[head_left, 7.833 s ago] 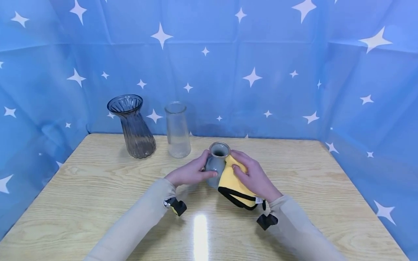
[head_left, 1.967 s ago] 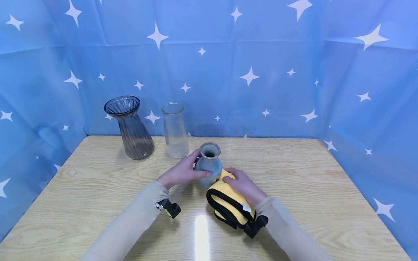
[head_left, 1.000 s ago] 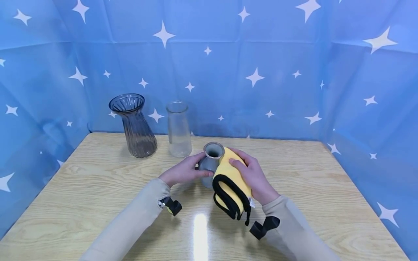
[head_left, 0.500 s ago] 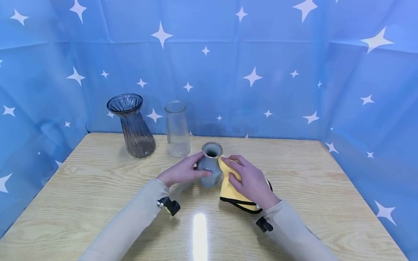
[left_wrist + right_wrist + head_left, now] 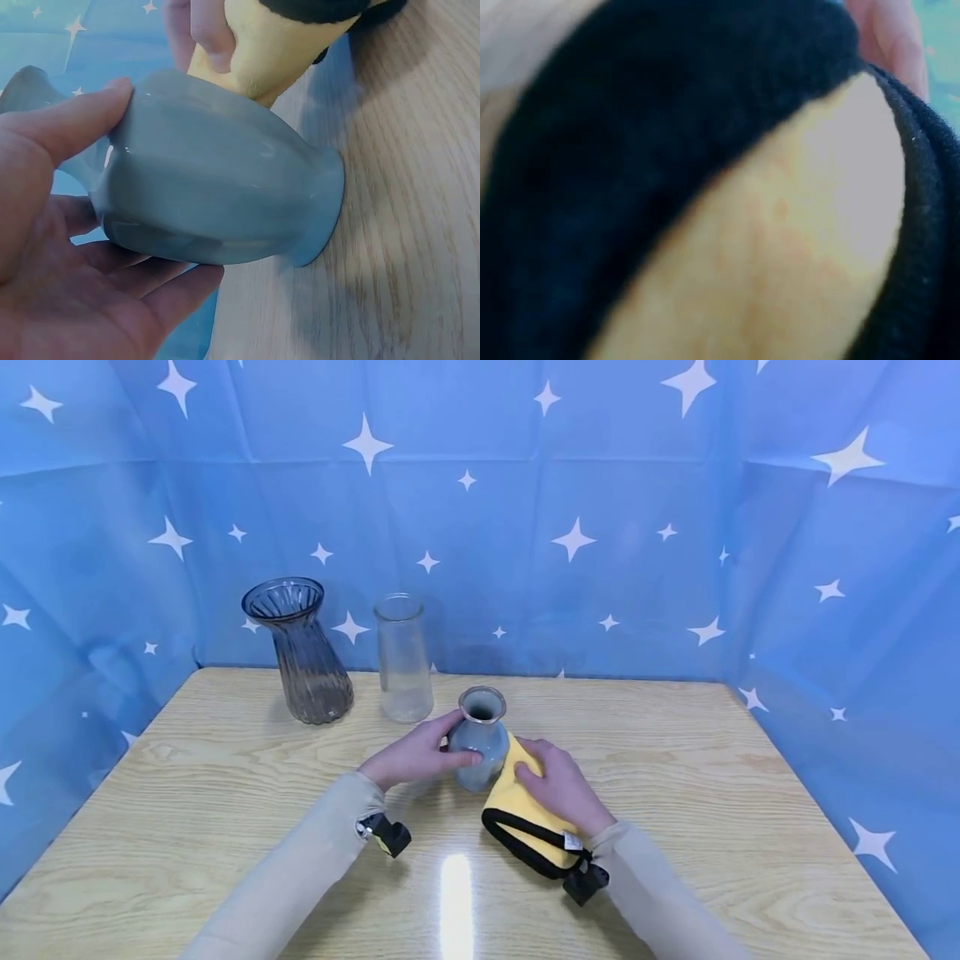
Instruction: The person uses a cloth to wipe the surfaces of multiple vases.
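A small grey-blue glazed vase (image 5: 480,739) with a flared brown rim stands upright near the table's middle. My left hand (image 5: 420,753) grips it from the left, thumb across the front; in the left wrist view the fingers (image 5: 184,292) curl under the vase's body (image 5: 210,172). On the other side, my right hand (image 5: 558,785) holds a folded yellow cloth (image 5: 517,797) with black edging against the vase's lower right side. That cloth (image 5: 780,225) fills most of the right wrist view, blurred, and hides most of the right hand there.
Behind and left of the hands stand a dark ribbed glass vase (image 5: 311,660) and a clear glass vase (image 5: 403,664). The wooden table (image 5: 675,777) ends at a blue star-patterned curtain (image 5: 637,485). A bright reflection lies on the table's near part.
Over the last second, the right hand has shifted the cloth around the vase's right side, from up near the neck down to the lower body. The left hand keeps its grip on the vase.
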`<state>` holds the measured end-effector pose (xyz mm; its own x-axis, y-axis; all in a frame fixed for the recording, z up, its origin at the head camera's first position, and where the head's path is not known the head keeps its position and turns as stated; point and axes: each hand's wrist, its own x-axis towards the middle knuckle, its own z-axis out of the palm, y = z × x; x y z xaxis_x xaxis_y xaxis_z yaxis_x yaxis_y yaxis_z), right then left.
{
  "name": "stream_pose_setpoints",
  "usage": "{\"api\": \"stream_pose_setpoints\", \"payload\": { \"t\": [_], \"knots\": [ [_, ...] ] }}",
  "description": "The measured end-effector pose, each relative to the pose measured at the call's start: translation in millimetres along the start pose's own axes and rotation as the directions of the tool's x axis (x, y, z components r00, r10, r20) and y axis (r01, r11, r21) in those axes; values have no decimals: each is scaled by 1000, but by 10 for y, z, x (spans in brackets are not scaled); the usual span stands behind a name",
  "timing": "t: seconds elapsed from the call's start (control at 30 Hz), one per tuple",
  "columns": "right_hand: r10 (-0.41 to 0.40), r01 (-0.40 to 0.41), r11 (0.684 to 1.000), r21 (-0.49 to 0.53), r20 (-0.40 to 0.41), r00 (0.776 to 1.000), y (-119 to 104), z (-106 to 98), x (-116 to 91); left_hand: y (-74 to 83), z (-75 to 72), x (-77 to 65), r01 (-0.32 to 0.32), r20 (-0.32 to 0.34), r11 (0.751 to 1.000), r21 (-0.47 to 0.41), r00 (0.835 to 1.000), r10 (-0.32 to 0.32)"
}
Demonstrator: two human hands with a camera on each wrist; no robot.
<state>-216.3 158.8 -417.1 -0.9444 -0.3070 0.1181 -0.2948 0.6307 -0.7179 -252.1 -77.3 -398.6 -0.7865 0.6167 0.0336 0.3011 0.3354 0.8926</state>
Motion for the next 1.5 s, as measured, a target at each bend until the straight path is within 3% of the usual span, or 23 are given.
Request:
{"api": "stream_pose_setpoints", "payload": {
  "t": [0.17, 0.33, 0.57, 0.7, 0.83, 0.97, 1.03, 1.17, 1.23, 1.3, 1.5],
  "knots": [
    [43, -42, 999, -34, 52, 998, -4, 39, 46, -16, -12, -14, 10, -14, 1000, -6, 1000, -10],
    [70, -43, 983, -176, 148, 987, -3, 106, 61, -18, -7, -17, -4, -20, 1000, 2, 1000, 4],
    [64, -4, 947, -322, 178, 982, -85, 114, 74, -22, -22, -22, 9, -39, 1000, -1, 999, -9],
    [104, -33, 939, -342, 189, 976, -128, 73, 114, -27, -35, -18, 29, -59, 999, -18, 998, -30],
    [135, -89, 966, -243, 178, 975, -89, 29, 152, -23, -54, -21, 3, -51, 1000, -20, 999, -4],
    [179, -183, 983, -1, 200, 963, 11, -11, 175, 14, -78, -23, -18, -17, 1000, 16, 1000, 18],
    [218, -255, 957, 141, 231, 948, 49, -40, 181, 42, -93, -24, -14, 3, 999, 44, 1000, 14],
    [277, -364, 868, 336, 281, 919, 48, -135, 167, 82, -121, -24, -13, 44, 995, 98, 999, 9],
    [263, -355, 855, 378, 274, 925, 9, -186, 153, 91, -131, -24, -13, 59, 994, 107, 998, 6],
    [244, -326, 864, 383, 248, 938, -53, -229, 138, 91, -137, -19, -3, 68, 993, 116, 998, -5],
    [184, -222, 938, 265, 160, 970, -213, -283, 95, 66, -145, -14, 66, 79, 993, 95, 994, -74]
  ]
}}
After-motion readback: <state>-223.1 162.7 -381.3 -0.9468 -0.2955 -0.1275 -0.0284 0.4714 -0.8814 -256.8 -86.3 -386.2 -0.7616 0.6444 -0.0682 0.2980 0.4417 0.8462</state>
